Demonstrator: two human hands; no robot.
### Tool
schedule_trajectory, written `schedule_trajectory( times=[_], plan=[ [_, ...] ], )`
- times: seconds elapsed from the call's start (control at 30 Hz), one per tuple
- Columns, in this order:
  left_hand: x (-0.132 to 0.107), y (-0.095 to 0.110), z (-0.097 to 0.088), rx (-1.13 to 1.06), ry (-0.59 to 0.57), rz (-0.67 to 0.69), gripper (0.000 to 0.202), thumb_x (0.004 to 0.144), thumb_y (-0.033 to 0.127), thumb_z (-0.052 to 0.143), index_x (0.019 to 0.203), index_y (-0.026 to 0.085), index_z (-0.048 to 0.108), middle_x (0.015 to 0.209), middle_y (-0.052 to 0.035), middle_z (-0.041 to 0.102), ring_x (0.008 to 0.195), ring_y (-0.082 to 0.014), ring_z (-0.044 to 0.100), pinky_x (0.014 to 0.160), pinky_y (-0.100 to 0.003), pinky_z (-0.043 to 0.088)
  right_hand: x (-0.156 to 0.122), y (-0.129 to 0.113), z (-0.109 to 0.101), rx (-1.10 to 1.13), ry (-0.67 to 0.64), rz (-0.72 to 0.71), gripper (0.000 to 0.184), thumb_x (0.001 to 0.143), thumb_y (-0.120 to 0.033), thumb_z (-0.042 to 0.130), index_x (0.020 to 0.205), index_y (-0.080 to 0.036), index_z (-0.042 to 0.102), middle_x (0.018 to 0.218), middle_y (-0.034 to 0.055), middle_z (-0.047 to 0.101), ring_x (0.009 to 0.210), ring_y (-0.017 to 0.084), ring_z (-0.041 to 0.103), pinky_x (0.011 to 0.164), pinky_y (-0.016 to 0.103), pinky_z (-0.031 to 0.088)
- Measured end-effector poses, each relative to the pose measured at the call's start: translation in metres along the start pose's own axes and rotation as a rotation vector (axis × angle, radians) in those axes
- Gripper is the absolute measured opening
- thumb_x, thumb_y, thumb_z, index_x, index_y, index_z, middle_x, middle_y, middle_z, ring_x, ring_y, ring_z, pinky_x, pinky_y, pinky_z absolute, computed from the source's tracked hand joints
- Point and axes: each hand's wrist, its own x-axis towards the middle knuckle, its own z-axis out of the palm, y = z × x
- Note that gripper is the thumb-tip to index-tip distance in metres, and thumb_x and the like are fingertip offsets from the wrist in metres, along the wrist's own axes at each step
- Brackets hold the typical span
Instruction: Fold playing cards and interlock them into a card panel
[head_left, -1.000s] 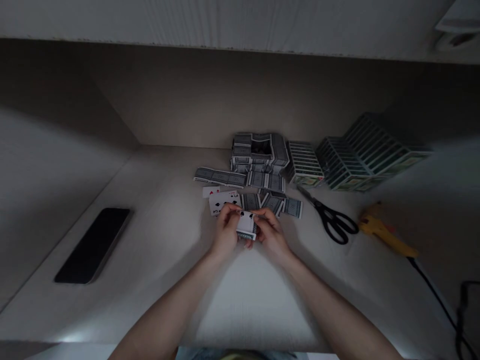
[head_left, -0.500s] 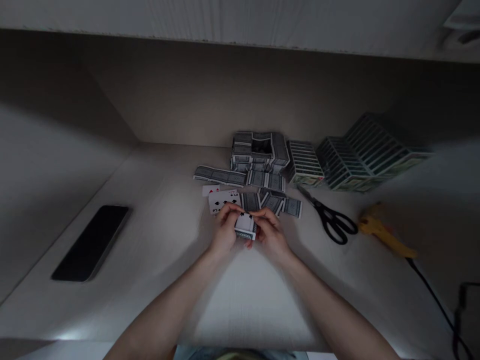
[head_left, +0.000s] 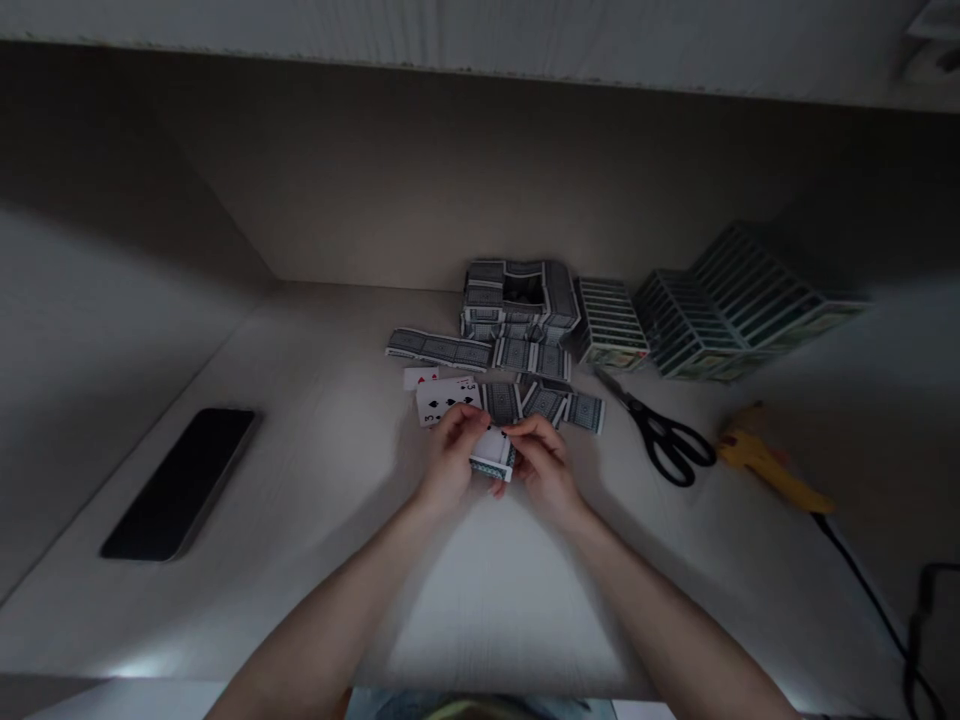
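My left hand (head_left: 448, 463) and my right hand (head_left: 544, 468) meet over the middle of the pale desk (head_left: 495, 600), both closed on a folded playing card (head_left: 493, 455) held between the fingertips. Just beyond them lie loose playing cards (head_left: 448, 398) face up, and a row of folded cards (head_left: 544, 404) back side up. Further back stands a small square box built of cards (head_left: 519, 296) with a strip of joined cards (head_left: 439, 349) to its left.
A black phone (head_left: 180, 482) lies at the left. Black scissors (head_left: 660, 436) and a yellow glue gun (head_left: 772, 470) with its cable (head_left: 870, 600) lie at the right. Larger card structures (head_left: 720, 310) stand at the back right against the wall.
The hands stay on the folded card, fingers shifting slightly. The view has tilted a little; nothing else moved.
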Motion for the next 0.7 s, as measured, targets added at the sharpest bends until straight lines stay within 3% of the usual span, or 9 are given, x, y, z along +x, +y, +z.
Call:
schedule_trajectory(
  times=[0.07, 0.17, 0.23, 0.37, 0.53, 0.7],
  plan=[
    [0.001, 0.001, -0.002, 0.079, 0.027, 0.035, 0.02, 0.074, 0.035, 0.053, 0.071, 0.019, 0.043, 0.046, 0.0077, 0.045, 0.03, -0.0083, 0.044, 0.029, -0.018, 0.033, 0.001, -0.003, -0.002, 0.05, -0.075, 0.024, 0.018, 0.074, -0.037, 0.049, 0.084, -0.024, 0.045, 0.052, -0.0063, 0.058, 0.039, 0.016, 0.057, 0.036, 0.03, 0.048],
    [0.001, 0.003, -0.005, 0.223, 0.076, 0.132, 0.021, 0.071, 0.033, 0.057, 0.068, 0.017, 0.045, 0.049, 0.007, 0.045, 0.038, -0.0057, 0.043, 0.035, -0.016, 0.033, 0.005, -0.005, -0.003, 0.112, -0.082, 0.143, 0.03, 0.076, -0.05, 0.044, 0.089, -0.022, 0.044, 0.056, -0.0043, 0.06, 0.039, 0.016, 0.057, 0.034, 0.029, 0.048],
    [0.0, 0.005, -0.008, 0.306, 0.048, 0.159, 0.021, 0.072, 0.033, 0.058, 0.068, 0.016, 0.046, 0.05, 0.0062, 0.046, 0.041, -0.0056, 0.044, 0.038, -0.016, 0.033, 0.008, -0.004, -0.003, 0.108, -0.113, 0.263, 0.042, 0.077, -0.058, 0.037, 0.085, -0.019, 0.047, 0.05, -0.0027, 0.058, 0.035, 0.015, 0.055, 0.029, 0.026, 0.044],
    [0.0, 0.007, -0.014, 0.353, -0.056, 0.099, 0.022, 0.072, 0.036, 0.057, 0.069, 0.017, 0.047, 0.05, 0.0057, 0.047, 0.039, -0.0058, 0.044, 0.037, -0.017, 0.033, 0.01, 0.0, -0.008, 0.096, -0.333, 0.429, 0.051, 0.079, -0.06, 0.032, 0.069, -0.013, 0.05, 0.046, 0.0035, 0.058, 0.034, 0.016, 0.056, 0.026, 0.022, 0.041],
    [-0.002, 0.01, -0.015, 0.347, -0.112, 0.066, 0.021, 0.073, 0.036, 0.055, 0.071, 0.017, 0.047, 0.051, 0.0057, 0.046, 0.036, -0.0055, 0.042, 0.034, -0.017, 0.032, 0.008, 0.0, -0.011, 0.058, -0.415, 0.367, 0.046, 0.08, -0.054, 0.038, 0.071, -0.011, 0.053, 0.055, 0.0069, 0.064, 0.037, 0.016, 0.059, 0.028, 0.021, 0.044],
    [-0.001, 0.012, -0.011, 0.373, -0.049, 0.11, 0.018, 0.073, 0.033, 0.057, 0.081, 0.017, 0.054, 0.054, 0.0058, 0.044, 0.04, -0.0053, 0.042, 0.035, -0.017, 0.031, 0.006, -0.002, -0.007, -0.042, -0.3, 0.228, 0.04, 0.08, -0.051, 0.042, 0.076, -0.012, 0.051, 0.054, 0.0045, 0.064, 0.032, 0.013, 0.055, 0.026, 0.019, 0.041]
  ],
)
